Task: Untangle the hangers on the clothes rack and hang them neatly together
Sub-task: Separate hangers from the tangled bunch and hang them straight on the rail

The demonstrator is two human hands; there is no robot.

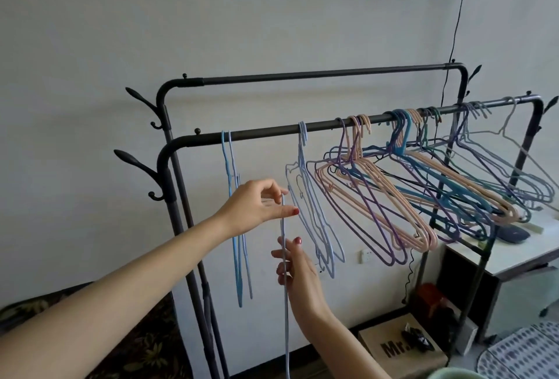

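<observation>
A black metal clothes rack (266,133) has two rails. On the front rail, two light blue hangers (239,227) hang at the left, a pale lilac pair (314,212) near the middle, and a tangled bunch of pink, purple, blue and green hangers (423,185) to the right. A loose light blue hanger (286,312) is held edge-on below the rail. My left hand (260,206) pinches its top between thumb and fingers. My right hand (298,275) grips its wire lower down.
A white cabinet (520,251) stands at the right behind the rack, with a dark object on top. A box marked "Mr." (399,348) and a red item sit on the floor under the hangers. A black cable (453,30) runs down the wall. Side hooks (136,163) jut left.
</observation>
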